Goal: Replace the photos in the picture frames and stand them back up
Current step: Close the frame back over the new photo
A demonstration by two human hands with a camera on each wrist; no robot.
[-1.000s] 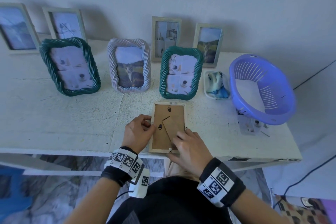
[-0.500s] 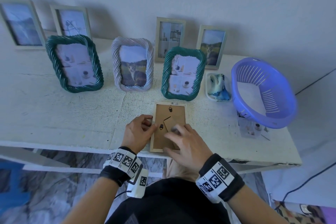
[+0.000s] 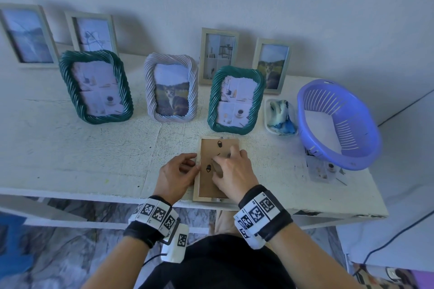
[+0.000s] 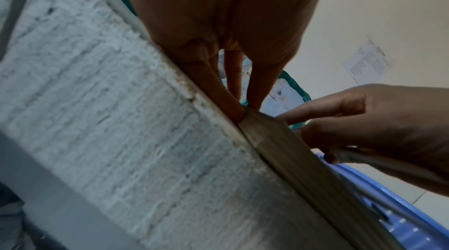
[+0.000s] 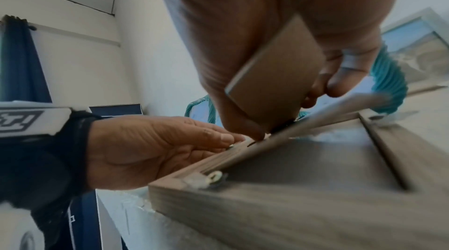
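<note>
A wide bare stretch of the white table (image 3: 70,157) is lying open to the left of my left hand (image 3: 175,177). Just beyond the face-down wooden frame (image 3: 206,191), the green twisted frame (image 3: 235,99) is blocking any forward reach. To my right, the purple basket (image 3: 338,122) and a small dish of cloth (image 3: 280,115) are crowding that end.

A home room: framed photos (image 3: 172,91) stood along a rough white table (image 3: 70,159) against a plain wall; dark curtain (image 5: 21,58) beyond it.

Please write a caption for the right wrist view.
Right hand lifts the backing board out of the face-down frame while the left hand steadies its edge.
</note>
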